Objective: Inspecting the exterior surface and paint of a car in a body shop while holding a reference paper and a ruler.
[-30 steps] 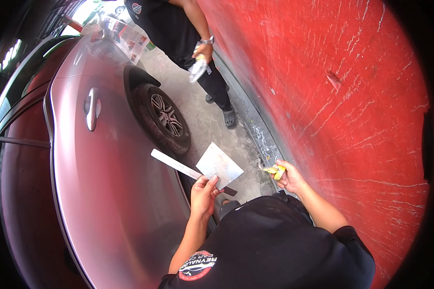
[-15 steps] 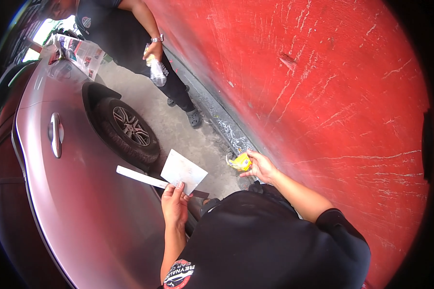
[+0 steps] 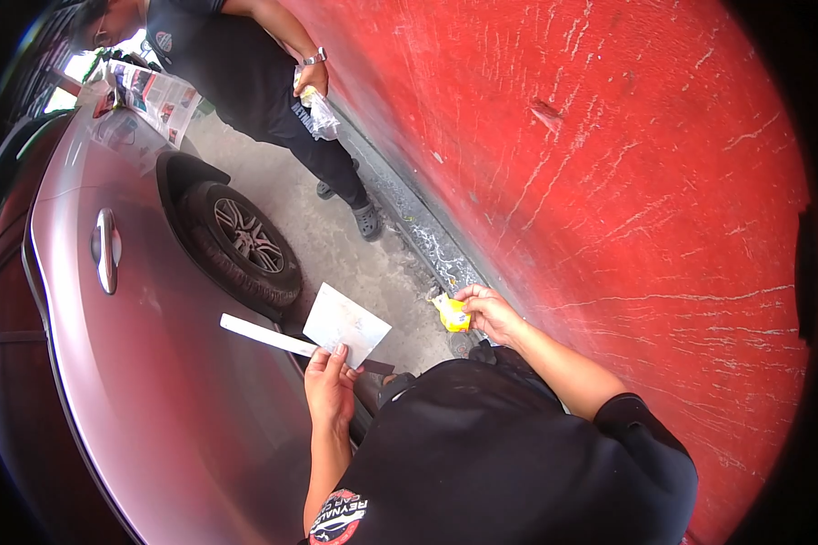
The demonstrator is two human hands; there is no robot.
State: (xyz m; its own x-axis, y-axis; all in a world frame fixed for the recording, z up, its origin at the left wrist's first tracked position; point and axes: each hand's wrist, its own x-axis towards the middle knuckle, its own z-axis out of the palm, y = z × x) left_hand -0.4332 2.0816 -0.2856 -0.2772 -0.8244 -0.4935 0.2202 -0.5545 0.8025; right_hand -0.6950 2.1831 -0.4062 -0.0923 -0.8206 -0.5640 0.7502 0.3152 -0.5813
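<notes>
Just right of centre, the right hand (image 3: 489, 316) pinches a yellow packet (image 3: 451, 313) by its right side.
Lower, left of centre, the left hand (image 3: 330, 381) grips a white square (image 3: 347, 322) and white strip (image 3: 264, 334), its long axis pointing left.

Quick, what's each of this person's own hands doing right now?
Left hand: closed, holding a flat white square and a long white strip.
Right hand: closed, holding a small yellow packet.
</notes>
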